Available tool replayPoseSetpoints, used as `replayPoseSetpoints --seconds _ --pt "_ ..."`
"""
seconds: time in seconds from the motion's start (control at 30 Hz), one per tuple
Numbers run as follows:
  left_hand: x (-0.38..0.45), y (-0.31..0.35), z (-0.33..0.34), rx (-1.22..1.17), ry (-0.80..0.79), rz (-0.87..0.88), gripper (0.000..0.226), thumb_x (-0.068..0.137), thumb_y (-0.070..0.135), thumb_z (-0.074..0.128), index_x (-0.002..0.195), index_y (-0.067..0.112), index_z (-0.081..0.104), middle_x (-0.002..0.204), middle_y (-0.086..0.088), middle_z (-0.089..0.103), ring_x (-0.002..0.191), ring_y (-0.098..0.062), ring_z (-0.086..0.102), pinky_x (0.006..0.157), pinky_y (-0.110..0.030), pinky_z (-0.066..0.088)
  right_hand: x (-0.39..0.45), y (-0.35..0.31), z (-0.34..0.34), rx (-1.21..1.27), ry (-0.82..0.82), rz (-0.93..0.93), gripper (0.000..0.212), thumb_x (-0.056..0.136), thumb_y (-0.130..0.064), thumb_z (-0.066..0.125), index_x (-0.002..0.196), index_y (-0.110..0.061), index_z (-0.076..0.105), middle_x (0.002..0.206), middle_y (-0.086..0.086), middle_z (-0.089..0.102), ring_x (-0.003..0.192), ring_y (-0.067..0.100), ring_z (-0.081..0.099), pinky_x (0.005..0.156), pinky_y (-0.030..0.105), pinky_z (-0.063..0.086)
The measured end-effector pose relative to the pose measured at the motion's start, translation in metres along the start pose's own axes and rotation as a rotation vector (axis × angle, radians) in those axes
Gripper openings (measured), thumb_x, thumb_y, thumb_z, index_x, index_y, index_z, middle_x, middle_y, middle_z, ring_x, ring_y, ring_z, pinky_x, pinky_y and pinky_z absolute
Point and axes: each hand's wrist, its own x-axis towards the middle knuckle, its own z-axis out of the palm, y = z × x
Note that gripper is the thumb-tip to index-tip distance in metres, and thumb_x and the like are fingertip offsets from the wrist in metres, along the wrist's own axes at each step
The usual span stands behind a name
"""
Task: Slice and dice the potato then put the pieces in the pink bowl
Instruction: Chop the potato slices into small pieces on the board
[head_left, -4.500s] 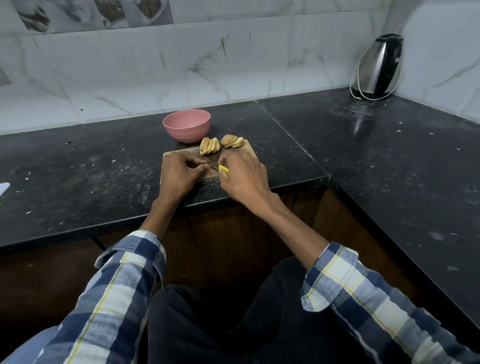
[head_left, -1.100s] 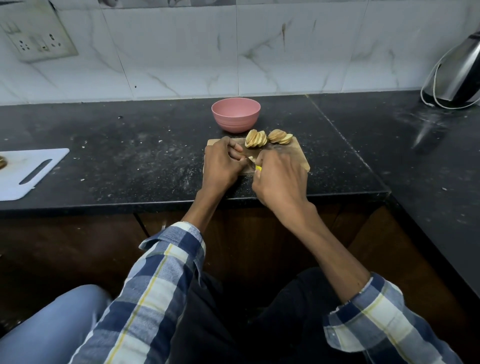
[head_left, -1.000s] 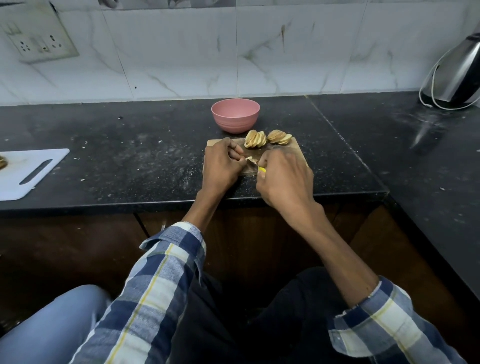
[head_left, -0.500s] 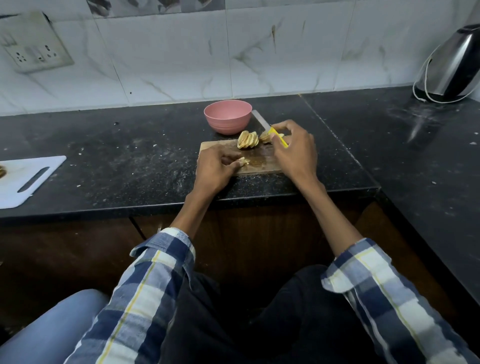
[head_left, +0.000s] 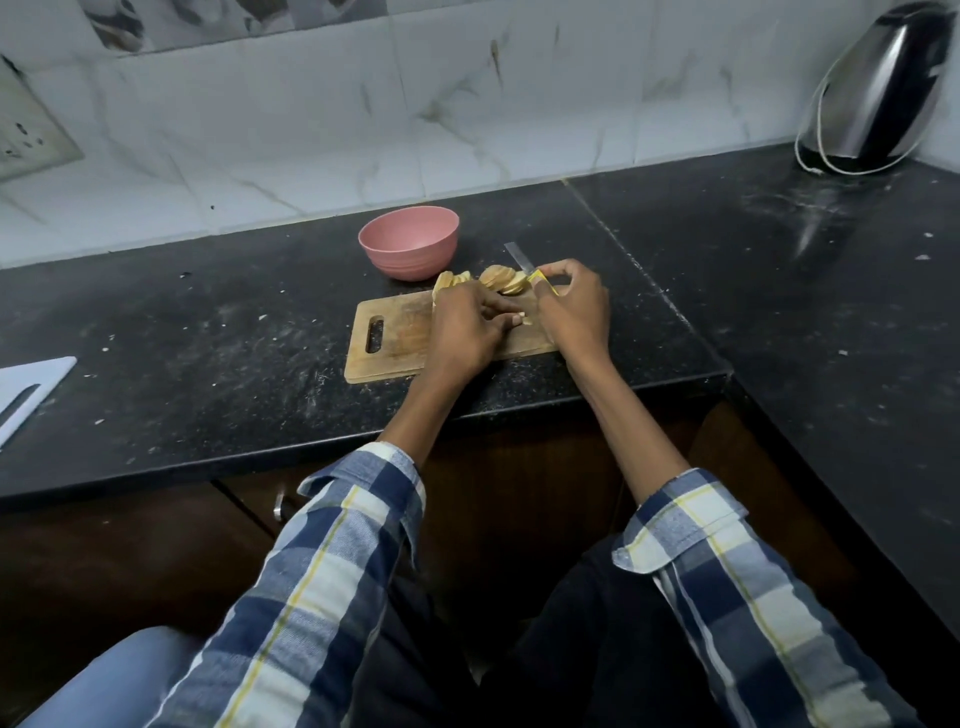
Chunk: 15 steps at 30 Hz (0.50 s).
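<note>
Mid-frame on board (head_left: 395, 338): right hand (head_left: 574, 312) gripping knife (head_left: 524, 265) by potato slices (head_left: 501, 278); left hand (head_left: 465, 327) fingers curled, grip unclear.

- The person is wearing a long-sleeved checked shirt in navy blue, pale blue and white, with thin yellow lines running through the squares.
- The left sleeve (head_left: 332, 571) is sitting pushed back from the wrist, its wide cuff showing a white and pale blue band at the edge.
- The right sleeve (head_left: 727, 587) is ending in a turned-back cuff with a flap standing out from it.
- Both forearms are showing bare beyond the cuffs.
- The left hand (head_left: 465, 325) and right hand (head_left: 574, 309) are going bare, with no rings or gloves visible.
- Dark trousers (head_left: 545, 665) are covering the lap.
</note>
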Motion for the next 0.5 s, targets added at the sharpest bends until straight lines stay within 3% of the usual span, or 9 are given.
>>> replayPoseSetpoints --seconds 0.17,0.27,0.43,0.5 --pt "0.005 -0.005 -0.001 0.024 -0.031 0.025 0.016 0.091 0.011 0.076 0.103 0.018 0.084 0.092 0.005 0.075 0.076 0.003 0.061 0.069 -0.009 0.041 0.003 0.004 0.0 0.018 -0.01 0.004 0.011 0.094 -0.029 0.068 0.104 -0.026 0.072 0.103 -0.008 0.073 0.095 0.011 0.068 0.08 0.035 0.056" --pt "0.003 -0.008 -0.018 -0.01 -0.091 0.035 0.023 0.095 0.008 0.072 0.112 0.019 0.081 0.101 0.005 0.077 0.086 -0.002 0.067 0.077 -0.018 0.052 0.004 0.005 0.001 0.02 -0.02 0.0 0.011 0.096 -0.028 0.068 0.106 -0.025 0.071 0.107 -0.008 0.073 0.098 0.011 0.067 0.08 0.032 0.054" --pt "-0.006 -0.022 -0.048 -0.034 -0.252 0.035 0.033 0.088 0.008 0.08 0.12 0.017 0.077 0.103 0.007 0.078 0.094 -0.004 0.072 0.086 -0.019 0.056 0.003 0.006 0.001 0.036 -0.017 0.01 0.011 0.096 -0.029 0.068 0.106 -0.026 0.071 0.108 -0.008 0.071 0.098 0.012 0.066 0.081 0.034 0.054" --pt "-0.007 -0.022 -0.047 -0.035 -0.244 0.023 0.033 0.086 0.007 0.082 0.118 0.016 0.078 0.099 0.006 0.079 0.092 -0.008 0.073 0.084 -0.02 0.057 0.003 0.006 0.003 0.028 -0.015 0.01 0.01 0.096 -0.029 0.068 0.106 -0.028 0.07 0.107 -0.008 0.072 0.099 0.014 0.066 0.082 0.035 0.054"
